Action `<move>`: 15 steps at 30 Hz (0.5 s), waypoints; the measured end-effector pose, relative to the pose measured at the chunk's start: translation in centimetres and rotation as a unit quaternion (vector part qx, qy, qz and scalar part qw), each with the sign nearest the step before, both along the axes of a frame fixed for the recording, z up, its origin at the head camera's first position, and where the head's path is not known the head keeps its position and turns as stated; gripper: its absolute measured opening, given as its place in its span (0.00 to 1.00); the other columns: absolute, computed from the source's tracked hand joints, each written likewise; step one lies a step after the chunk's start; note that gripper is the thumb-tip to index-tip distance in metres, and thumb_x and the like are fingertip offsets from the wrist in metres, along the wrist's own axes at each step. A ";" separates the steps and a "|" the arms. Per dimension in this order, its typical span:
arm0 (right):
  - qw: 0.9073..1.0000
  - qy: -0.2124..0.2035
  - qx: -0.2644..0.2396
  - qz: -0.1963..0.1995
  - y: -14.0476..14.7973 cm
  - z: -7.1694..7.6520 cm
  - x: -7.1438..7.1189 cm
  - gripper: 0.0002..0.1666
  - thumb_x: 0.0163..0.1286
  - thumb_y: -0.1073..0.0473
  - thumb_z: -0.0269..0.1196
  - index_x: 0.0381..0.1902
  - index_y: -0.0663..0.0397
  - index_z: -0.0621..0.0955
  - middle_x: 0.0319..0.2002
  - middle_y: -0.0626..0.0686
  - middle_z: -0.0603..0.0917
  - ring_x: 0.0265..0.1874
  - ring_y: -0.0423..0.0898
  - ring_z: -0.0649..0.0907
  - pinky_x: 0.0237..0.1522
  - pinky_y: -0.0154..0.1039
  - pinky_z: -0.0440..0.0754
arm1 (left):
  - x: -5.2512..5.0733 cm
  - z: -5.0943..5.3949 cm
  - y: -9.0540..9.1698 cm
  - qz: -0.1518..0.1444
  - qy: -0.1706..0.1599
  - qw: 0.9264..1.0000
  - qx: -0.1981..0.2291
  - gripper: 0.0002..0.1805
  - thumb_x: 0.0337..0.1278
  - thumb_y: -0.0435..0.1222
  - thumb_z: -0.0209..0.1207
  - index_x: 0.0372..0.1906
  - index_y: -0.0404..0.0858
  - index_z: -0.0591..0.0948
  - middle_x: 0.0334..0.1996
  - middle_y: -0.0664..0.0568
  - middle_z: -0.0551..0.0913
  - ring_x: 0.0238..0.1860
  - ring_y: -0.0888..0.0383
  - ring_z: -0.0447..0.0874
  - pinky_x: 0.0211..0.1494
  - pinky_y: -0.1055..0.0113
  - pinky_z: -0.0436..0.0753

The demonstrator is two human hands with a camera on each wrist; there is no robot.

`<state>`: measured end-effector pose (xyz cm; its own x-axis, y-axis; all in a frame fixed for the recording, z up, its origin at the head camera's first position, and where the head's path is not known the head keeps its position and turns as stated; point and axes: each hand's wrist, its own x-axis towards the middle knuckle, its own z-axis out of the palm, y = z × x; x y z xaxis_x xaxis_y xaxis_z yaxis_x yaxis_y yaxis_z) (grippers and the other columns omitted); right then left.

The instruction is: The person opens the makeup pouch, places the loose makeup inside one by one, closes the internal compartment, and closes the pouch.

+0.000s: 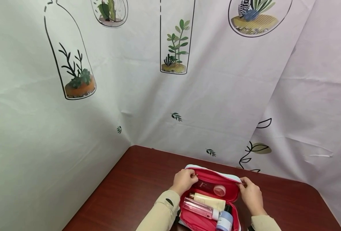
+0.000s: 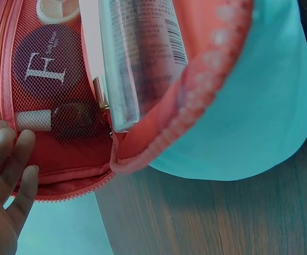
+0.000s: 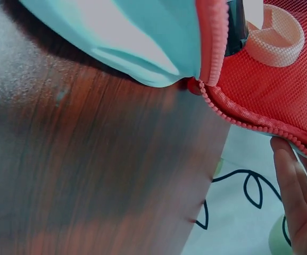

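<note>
A red-lined cosmetic bag (image 1: 197, 221) with a pale blue outside lies unzipped, its lid (image 1: 231, 191) raised at the back. My left hand (image 1: 184, 180) pinches the lid's left edge, and my right hand (image 1: 251, 195) grips its right corner. Inside the bag are a cream tube (image 1: 209, 201), a clear bottle of pink liquid (image 1: 197, 208) with a white cap and a bluish bottle (image 1: 224, 221) with a black top. Behind the lid's mesh pocket show a dark round case (image 2: 47, 61) marked F, a small white-capped bottle (image 2: 71, 119) and a pale pink ring-shaped item (image 3: 275, 37).
The bag rests on a dark reddish-brown wooden table (image 1: 130, 186). A white curtain (image 1: 147, 96) printed with plants in glass jars hangs behind the table and along its left side.
</note>
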<state>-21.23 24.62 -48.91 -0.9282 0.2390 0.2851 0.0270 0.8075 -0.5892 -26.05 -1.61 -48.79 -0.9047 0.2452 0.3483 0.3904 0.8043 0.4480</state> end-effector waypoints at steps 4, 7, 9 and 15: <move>1.000 0.006 -0.005 -0.003 -0.1 0.1 -0.2 0.08 0.61 0.67 0.59 0.40 0.62 0.79 0.28 0.60 0.81 0.22 0.49 0.76 0.22 0.41 0.70 | 0.0 0.1 -0.2 0.000 0.005 1.000 0.003 0.16 0.44 0.39 0.59 0.13 0.48 0.64 0.11 0.63 0.59 0.16 0.68 0.58 0.21 0.73 0.60; 1.000 0.004 -0.015 0.005 -0.1 0.4 -0.5 0.08 0.61 0.67 0.59 0.40 0.62 0.79 0.29 0.60 0.82 0.22 0.49 0.76 0.23 0.40 0.70 | 0.1 0.1 -0.4 0.003 0.010 1.000 0.008 0.16 0.44 0.38 0.59 0.13 0.48 0.64 0.11 0.63 0.60 0.16 0.68 0.58 0.20 0.73 0.59; 0.999 -0.001 -0.030 0.011 -0.1 0.5 -0.7 0.08 0.61 0.67 0.59 0.40 0.63 0.79 0.29 0.60 0.82 0.22 0.49 0.77 0.22 0.39 0.72 | 0.1 0.2 -0.5 0.007 0.016 1.000 0.011 0.16 0.44 0.38 0.59 0.13 0.48 0.65 0.11 0.63 0.60 0.16 0.68 0.57 0.20 0.73 0.59; 0.997 -0.021 -0.064 0.025 0.1 1.0 -1.0 0.09 0.62 0.68 0.58 0.41 0.66 0.78 0.30 0.63 0.81 0.23 0.49 0.79 0.23 0.39 0.77 | 0.1 0.0 -0.7 0.020 0.032 0.999 0.015 0.16 0.43 0.39 0.60 0.13 0.48 0.65 0.11 0.64 0.60 0.15 0.68 0.57 0.19 0.73 0.59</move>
<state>-22.25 24.69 -47.95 -0.9501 0.2248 0.2161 0.0155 0.7262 -0.6873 -25.94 -2.32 -48.80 -0.8894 0.1987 0.4116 0.3870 0.8066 0.4469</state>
